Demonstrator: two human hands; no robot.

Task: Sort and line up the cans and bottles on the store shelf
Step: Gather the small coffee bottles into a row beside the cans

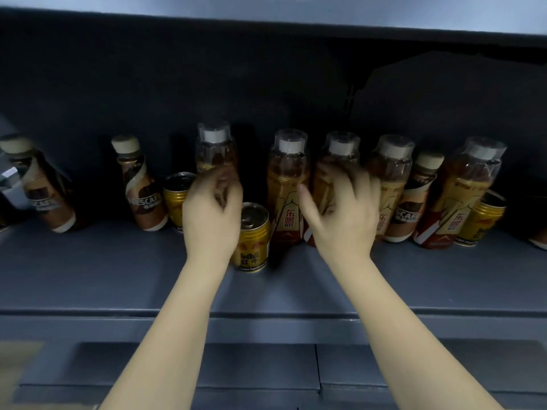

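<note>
Amber drink bottles with clear caps, brown coffee bottles and gold cans stand mixed along a grey shelf [118,261]. My left hand [211,211] is blurred, its fingers curled around the leftmost amber bottle [214,146]. A gold can [254,238] stands just right of that wrist, and another gold can [177,196] sits behind to the left. My right hand [343,208] reaches onto a third amber bottle [340,155], fingers spread over its front. Between the hands stands an untouched amber bottle [287,184].
Two coffee bottles [140,184] [41,187] lean at the left. To the right stand more amber bottles [390,173] [467,190], a coffee bottle [417,196] and a gold can [482,220]. The upper shelf [266,13] hangs overhead. Boxes [257,368] sit below.
</note>
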